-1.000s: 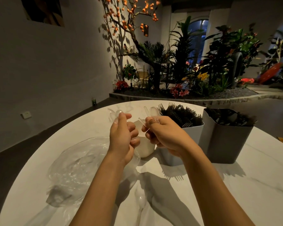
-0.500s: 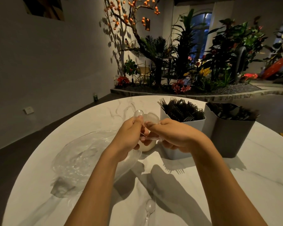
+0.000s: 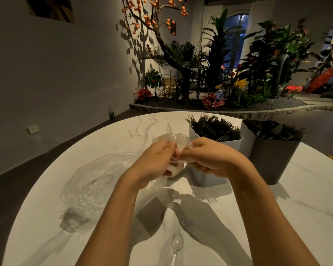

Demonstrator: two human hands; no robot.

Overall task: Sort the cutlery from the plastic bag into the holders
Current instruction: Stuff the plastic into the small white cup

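My left hand point(image 3: 152, 162) and my right hand point(image 3: 210, 158) meet over the table, both gripping a bunch of clear plastic spoons point(image 3: 173, 138) whose bowls stick up between them. Behind the hands stands a small white holder point(image 3: 174, 169), mostly hidden. To its right a light grey holder point(image 3: 206, 177) is packed with black forks. Further right a dark grey holder point(image 3: 269, 160) carries black cutlery. The crumpled clear plastic bag point(image 3: 96, 187) lies at the left. One clear spoon point(image 3: 177, 244) lies on the table near me.
The round white marble table point(image 3: 306, 217) curves away at left and far edges. Beyond it are a dark floor, a planter bed with plants point(image 3: 229, 83) and a white wall point(image 3: 56, 73).
My hands have come together from being apart, and now both hold the clear spoons in one bunch. The view has tilted slightly, so the loose spoon shows more fully.
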